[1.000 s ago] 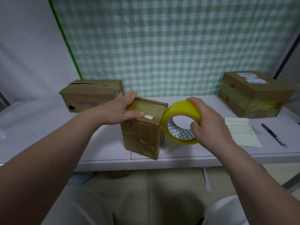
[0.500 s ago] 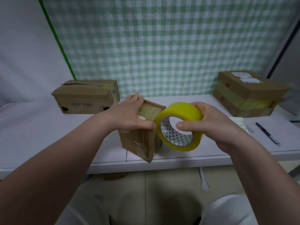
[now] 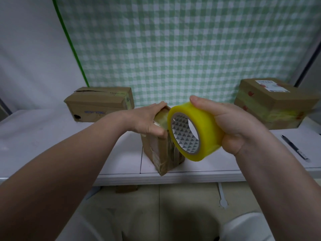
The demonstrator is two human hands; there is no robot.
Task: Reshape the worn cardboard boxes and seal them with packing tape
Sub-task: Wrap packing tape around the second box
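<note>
two hands meet at one box [image 3: 161, 150] standing on the table [image 3: 52, 136]. the left hand [image 3: 147, 119] grips its top, fingers curled over the far edge. just right of it, the right hand [image 3: 232, 126] holds a yellow tape roll [image 3: 205, 129] close beside the box. a pen [image 3: 293, 146] lies further right.

The right hand [image 3: 232, 126] now wraps the yellow tape roll [image 3: 194, 131] from outside, thumb on top, no finger through its core. The roll sits higher, covering the small box's [image 3: 161, 148] 3 o'clock edge.
</note>
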